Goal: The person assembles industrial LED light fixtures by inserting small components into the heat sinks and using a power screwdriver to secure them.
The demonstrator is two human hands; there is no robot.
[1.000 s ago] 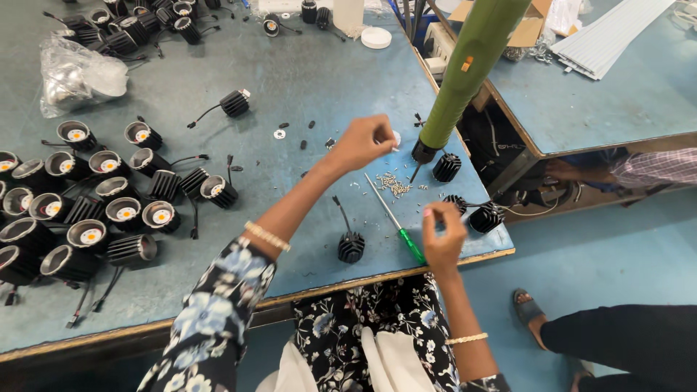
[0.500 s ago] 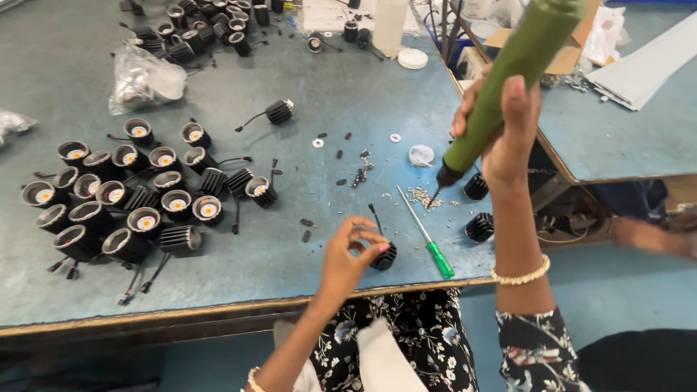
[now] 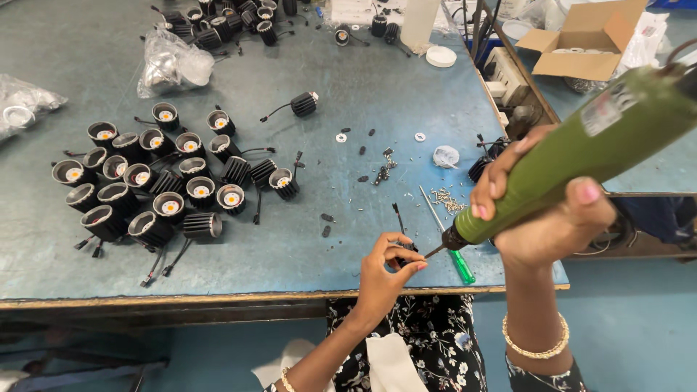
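The big blue-green counter [image 3: 348,94] fills most of the view. A bunch of round black lamps [image 3: 156,189] sits on it, well to the left of the fingers.

The right hand [image 3: 541,210] has its fingers wrapped tight around a fat green power screwdriver [image 3: 581,156]. The tool slants down to the left, and its thin metal tip points at the left fingers.

The left hand [image 3: 385,276] is near the front edge of the counter. Its fingers are pinched close on a small black lamp part [image 3: 404,250], and the tool tip comes right up to that part.

A thin hand screwdriver [image 3: 449,236] with a green handle lies flat on the counter, just right of the left fingers and under the power tool. A little heap of tiny screws [image 3: 446,201] lies just above it, beside the right fingers.
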